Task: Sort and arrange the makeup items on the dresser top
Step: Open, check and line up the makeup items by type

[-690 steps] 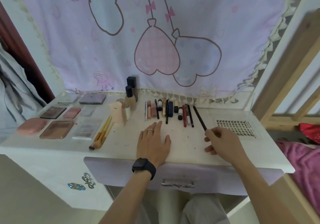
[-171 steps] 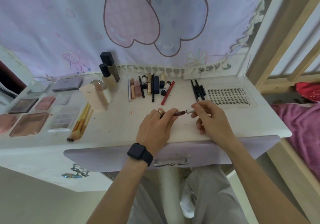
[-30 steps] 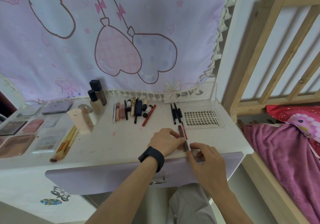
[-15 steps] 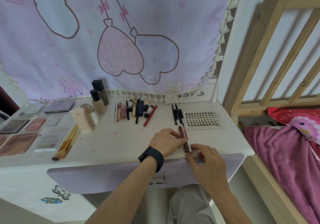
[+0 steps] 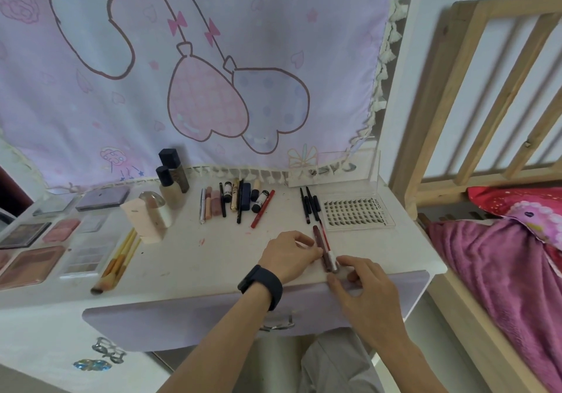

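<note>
Pinching slim, cylindrical maroon sticks (image 5: 321, 242): left hand (image 5: 287, 254), right hand (image 5: 363, 289).

We logged bare surface (image 5: 188, 265) open between the brushes (image 5: 118, 263) at left and our left hand (image 5: 287, 255). The pen row (image 5: 235, 201) and bottles (image 5: 170, 179) walled the back. Front right was taken: it and our right hand (image 5: 365, 292) held the lip pencils (image 5: 318, 239) there. Just behind, black pencils (image 5: 308, 207) and lash tray (image 5: 355, 213) left us only thin gaps.

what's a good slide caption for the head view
Left hand touches and right hand pinches two dark red pencils at the front edge of the dresser top, near a lash tray.
</note>
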A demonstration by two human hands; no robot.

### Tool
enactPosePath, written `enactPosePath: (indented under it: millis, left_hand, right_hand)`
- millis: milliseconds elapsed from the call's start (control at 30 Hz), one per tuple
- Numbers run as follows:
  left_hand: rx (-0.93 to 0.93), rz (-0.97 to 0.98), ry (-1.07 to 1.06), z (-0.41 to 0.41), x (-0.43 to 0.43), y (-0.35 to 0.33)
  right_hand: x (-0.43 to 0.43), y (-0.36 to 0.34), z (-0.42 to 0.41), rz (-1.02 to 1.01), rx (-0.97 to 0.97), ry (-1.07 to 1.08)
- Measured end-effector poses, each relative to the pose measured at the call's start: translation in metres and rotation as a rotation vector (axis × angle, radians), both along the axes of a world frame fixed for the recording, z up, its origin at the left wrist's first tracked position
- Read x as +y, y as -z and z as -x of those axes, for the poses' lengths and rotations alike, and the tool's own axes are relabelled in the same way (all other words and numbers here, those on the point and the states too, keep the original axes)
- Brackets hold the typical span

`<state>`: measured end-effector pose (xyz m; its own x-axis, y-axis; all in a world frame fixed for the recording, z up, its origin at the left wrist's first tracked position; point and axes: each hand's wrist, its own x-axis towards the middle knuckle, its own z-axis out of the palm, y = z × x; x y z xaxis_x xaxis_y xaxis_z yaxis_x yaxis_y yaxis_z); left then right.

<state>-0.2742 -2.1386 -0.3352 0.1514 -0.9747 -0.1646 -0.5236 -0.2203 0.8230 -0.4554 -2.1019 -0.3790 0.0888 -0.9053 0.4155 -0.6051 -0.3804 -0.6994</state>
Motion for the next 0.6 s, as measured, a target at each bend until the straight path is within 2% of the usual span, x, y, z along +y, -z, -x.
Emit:
enactPosePath:
  millis: [67, 167, 300, 433, 600]
  left_hand:
    - [0.034, 0.008, -0.001, -0.004, 0.003, -0.002]
    - [-0.053, 0.070, -0.042, -0.019, 0.006, -0.008]
    - [-0.336, 0.184, -0.192, -0.044, 0.000, -0.013]
    - [-0.676, 0.118, -0.257, -0.063, -0.015, -0.013]
    - [-0.828, 0.067, -0.261, -0.073, -0.033, -0.008]
  right_hand:
    - [0.001, 0.001, 0.003, -0.014, -0.025, -0.001]
    - [-0.005, 0.004, 0.010, 0.072, -0.002, 0.072]
    - [-0.026, 0.007, 0.019, 0.207, 0.219, 0.221]
    - [-0.037, 0.021, 0.021, 0.204, 0.353, 0.249]
    - [-0.038, 0.026, 0.022, 0.199, 0.358, 0.248]
